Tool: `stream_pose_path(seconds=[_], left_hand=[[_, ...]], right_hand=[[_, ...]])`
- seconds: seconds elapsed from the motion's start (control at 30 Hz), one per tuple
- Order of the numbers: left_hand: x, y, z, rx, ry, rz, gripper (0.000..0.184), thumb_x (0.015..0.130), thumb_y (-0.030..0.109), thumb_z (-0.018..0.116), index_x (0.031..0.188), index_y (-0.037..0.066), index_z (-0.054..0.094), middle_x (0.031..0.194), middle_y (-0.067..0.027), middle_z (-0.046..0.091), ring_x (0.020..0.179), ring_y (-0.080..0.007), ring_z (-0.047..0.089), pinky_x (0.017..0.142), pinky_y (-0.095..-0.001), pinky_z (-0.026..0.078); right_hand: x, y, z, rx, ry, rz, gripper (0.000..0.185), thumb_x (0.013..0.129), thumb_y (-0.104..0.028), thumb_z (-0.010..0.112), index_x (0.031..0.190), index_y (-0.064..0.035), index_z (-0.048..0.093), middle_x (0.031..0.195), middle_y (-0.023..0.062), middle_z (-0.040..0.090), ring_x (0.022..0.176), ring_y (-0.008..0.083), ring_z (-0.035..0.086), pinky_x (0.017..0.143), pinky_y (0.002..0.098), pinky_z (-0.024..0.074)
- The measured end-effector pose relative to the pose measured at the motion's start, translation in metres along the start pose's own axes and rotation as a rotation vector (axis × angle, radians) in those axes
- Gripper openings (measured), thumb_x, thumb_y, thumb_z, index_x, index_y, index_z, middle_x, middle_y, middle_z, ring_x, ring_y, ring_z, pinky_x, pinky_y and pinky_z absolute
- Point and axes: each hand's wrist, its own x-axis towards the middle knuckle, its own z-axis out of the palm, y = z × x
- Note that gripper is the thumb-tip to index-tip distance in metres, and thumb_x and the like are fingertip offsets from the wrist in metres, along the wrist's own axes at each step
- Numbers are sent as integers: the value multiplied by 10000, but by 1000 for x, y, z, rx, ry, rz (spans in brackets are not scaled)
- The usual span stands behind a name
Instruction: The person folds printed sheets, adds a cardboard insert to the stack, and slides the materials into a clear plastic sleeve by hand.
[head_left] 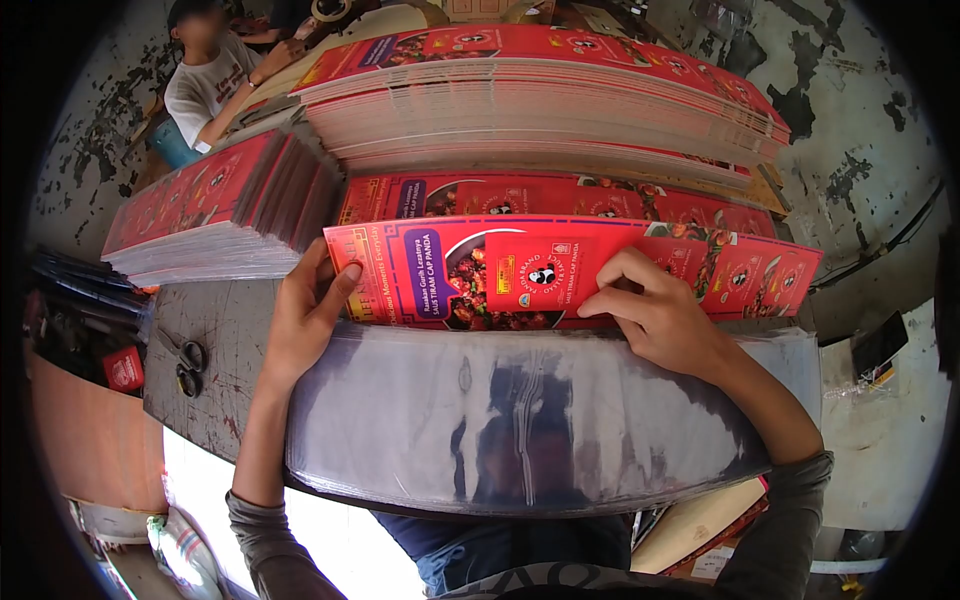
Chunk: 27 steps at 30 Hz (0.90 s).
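A long red printed card strip (400, 280) with a panda logo and pictures of food stands tilted up in front of me. My left hand (312, 310) grips its left end, thumb on the printed face and fingers behind. Against the strip's face, right of the panda logo, my right hand (655, 310) is closed in a pinch. What its fingertips hold, if anything, I cannot make out. Just below both hands lies a stack of clear, glossy plastic sheets (400, 420). More red strips (370, 200) lie flat directly behind the raised one.
A tall stack of red strips (540, 110) stands at the back. Another stack (190, 250) sits at the left. Black scissors (182, 362) lie on the worn table (215, 410). A person (205, 85) sits at the far left. A dark phone-like object (880, 348) rests at the right.
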Motion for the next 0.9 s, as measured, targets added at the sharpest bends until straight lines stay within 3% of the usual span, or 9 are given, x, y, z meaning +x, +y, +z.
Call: stream_pose_path(seconds=[0.03,0.27,0.33,0.9], left_hand=[[0,0,0,1,1,0,205,908,82,495,1064,-51,487,917,-75,626,856,-52,520,763,-202,416],[0,-2,-1,10,1,0,202,907,81,496,1059,-52,489,907,-73,627,844,-50,519,756,-201,417],[0,-2,-2,22,-2,-11,202,906,78,496,1059,-53,490,902,-70,627,835,-49,517,751,-201,416],[0,-3,-2,10,-8,-3,207,909,84,490,1065,-52,485,905,-72,630,845,-45,510,762,-203,409]], right_hand=[[0,0,1,-7,32,6,288,650,144,576,832,-71,634,840,49,461,689,171,515,579,299,432],[1,-1,-1,-12,21,-4,294,638,155,570,820,-68,631,847,49,460,719,174,514,595,300,434],[1,-1,-2,23,-26,-16,329,567,179,536,829,-10,594,881,80,436,850,220,497,623,316,444],[1,-1,-1,3,-3,-12,300,586,178,547,799,-23,614,844,67,439,796,206,503,625,313,440]])
